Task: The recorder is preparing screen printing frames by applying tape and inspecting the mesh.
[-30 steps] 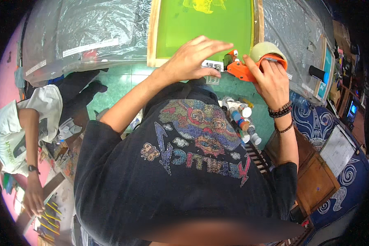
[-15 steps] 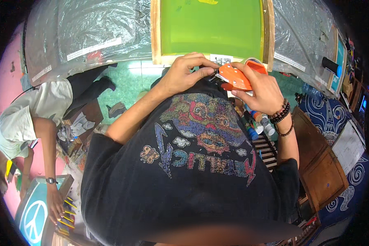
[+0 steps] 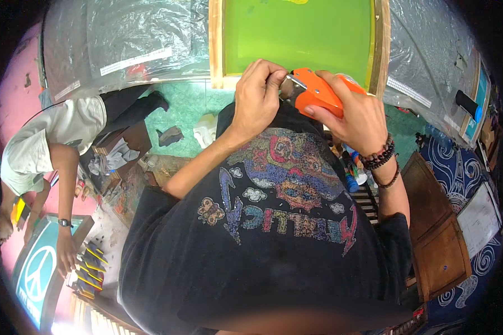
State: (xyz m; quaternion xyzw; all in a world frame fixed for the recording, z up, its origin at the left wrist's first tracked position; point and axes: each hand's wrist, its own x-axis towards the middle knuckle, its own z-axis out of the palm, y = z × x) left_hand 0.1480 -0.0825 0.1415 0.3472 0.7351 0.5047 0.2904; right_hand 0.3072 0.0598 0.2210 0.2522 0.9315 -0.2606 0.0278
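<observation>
My right hand [image 3: 356, 114] is wrapped round an orange tape dispenser [image 3: 318, 92], held above my lap near the front edge of the table. A strip of clear, brownish tape [image 3: 292, 89] shows at the dispenser's front end. There my left hand [image 3: 257, 95] is closed in a pinch at the tape; its fingertips partly hide what they grip. Just beyond both hands lies a wood-framed screen [image 3: 296, 42] with yellow-green mesh.
Clear plastic sheeting [image 3: 134, 44] covers the table on both sides of the frame. At left, another person [image 3: 53, 134] bends over a teal framed screen [image 3: 39, 268] beside several yellow-edged tools [image 3: 89, 268]. Bottles [image 3: 352, 181] and a brown wooden panel [image 3: 436, 223] are at my right.
Both hands have risen slightly toward the frame. The tape dispenser has turned, and my left fingers have curled more tightly by its front end. My view has shifted a little.
</observation>
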